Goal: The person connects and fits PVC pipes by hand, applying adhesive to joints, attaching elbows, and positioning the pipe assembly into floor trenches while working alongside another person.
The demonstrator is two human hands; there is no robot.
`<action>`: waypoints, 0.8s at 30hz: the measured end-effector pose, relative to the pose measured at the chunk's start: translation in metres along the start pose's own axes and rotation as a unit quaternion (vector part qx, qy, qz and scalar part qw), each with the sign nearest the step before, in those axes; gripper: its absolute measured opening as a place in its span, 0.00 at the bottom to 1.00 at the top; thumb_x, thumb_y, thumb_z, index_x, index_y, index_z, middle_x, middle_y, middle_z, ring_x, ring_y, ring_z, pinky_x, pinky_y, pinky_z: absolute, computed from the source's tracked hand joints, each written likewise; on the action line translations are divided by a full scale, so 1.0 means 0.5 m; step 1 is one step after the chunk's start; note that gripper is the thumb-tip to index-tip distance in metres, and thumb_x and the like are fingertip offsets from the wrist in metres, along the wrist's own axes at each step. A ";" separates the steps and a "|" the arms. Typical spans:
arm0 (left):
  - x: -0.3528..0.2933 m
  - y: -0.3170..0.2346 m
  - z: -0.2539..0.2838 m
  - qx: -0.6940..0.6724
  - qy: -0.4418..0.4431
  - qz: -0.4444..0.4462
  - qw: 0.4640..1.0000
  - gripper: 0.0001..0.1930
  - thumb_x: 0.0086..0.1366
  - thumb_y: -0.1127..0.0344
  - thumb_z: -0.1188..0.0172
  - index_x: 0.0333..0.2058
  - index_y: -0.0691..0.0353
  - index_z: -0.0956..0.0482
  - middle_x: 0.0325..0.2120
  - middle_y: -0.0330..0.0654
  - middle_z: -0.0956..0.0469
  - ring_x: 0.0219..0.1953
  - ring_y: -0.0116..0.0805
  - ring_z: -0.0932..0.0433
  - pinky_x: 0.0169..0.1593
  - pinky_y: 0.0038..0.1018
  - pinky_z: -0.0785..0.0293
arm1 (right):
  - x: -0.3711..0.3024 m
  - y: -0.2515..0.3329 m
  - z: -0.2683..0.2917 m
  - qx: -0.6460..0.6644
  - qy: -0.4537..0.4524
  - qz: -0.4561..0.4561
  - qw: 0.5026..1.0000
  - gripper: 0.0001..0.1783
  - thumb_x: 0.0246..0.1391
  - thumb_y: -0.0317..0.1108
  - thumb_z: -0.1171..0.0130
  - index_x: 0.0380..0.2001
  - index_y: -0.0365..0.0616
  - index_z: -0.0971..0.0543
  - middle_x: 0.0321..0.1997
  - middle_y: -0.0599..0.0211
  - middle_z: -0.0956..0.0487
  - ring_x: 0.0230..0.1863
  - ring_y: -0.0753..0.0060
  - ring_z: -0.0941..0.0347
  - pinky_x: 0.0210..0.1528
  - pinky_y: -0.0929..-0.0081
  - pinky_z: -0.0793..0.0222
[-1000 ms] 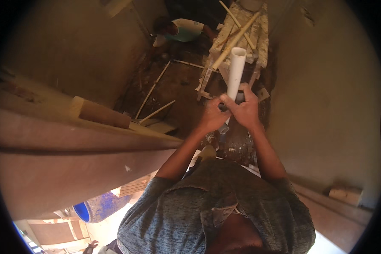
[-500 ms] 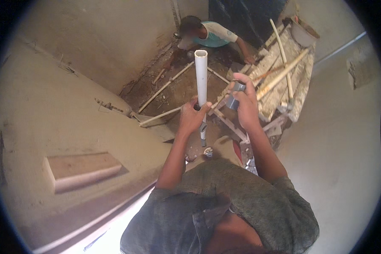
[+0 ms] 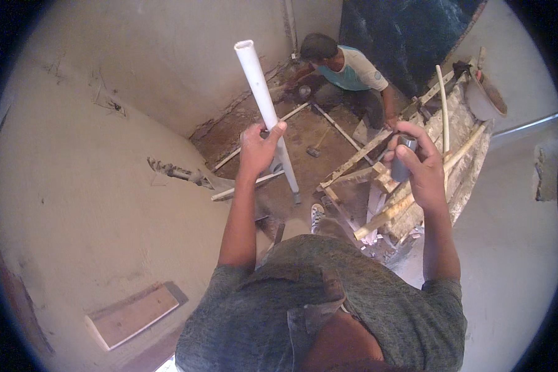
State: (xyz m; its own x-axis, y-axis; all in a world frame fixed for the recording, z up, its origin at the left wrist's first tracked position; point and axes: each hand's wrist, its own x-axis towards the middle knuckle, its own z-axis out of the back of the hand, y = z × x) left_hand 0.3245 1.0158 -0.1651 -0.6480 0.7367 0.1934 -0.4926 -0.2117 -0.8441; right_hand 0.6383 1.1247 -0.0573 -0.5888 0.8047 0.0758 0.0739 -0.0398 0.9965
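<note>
My left hand (image 3: 258,147) is wrapped round a long white pipe (image 3: 258,84) near its middle. The pipe leans, its open upper end to the far left and its lower end nearer my body, where a small grey piece (image 3: 297,198) shows at the tip. Off to the right, my right hand (image 3: 423,166) grips a short grey pipe fitting (image 3: 404,160) between thumb and fingers. The fitting stands roughly upright and is apart from the white pipe. Part of it is hidden behind my fingers.
Another person (image 3: 347,71) crouches by the far wall. Wooden planks and poles (image 3: 394,211) lie on a raised slab (image 3: 462,186) at the right, with a bucket (image 3: 485,99) at its far end. A hammer (image 3: 314,150) lies on the dirt floor. A wooden ledge (image 3: 133,315) juts from the left wall.
My hands have spread apart, the left moving left with the pipe now tilted, the right moving right with the fitting. The view has shifted, and the other person has raised their upper body.
</note>
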 end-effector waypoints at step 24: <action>0.531 0.153 0.078 -0.120 0.085 0.031 0.989 0.19 0.63 0.53 0.36 0.37 0.66 0.18 0.24 0.37 0.20 0.18 0.22 0.29 0.21 0.22 0.32 | 0.236 -0.170 -0.137 -0.215 -0.102 -0.211 0.948 0.16 0.55 0.33 0.37 0.47 0.46 0.25 0.27 0.77 0.26 0.26 0.85 0.32 0.28 0.83 0.37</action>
State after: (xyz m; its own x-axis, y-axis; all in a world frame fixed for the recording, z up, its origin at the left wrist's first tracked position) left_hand 0.0920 1.1703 -0.1588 -0.5554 0.8287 0.0688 -0.2897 -0.1153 -0.9501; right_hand 0.5074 1.1824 -0.1308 -0.3216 0.8989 -0.2976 -0.4939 0.1089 0.8627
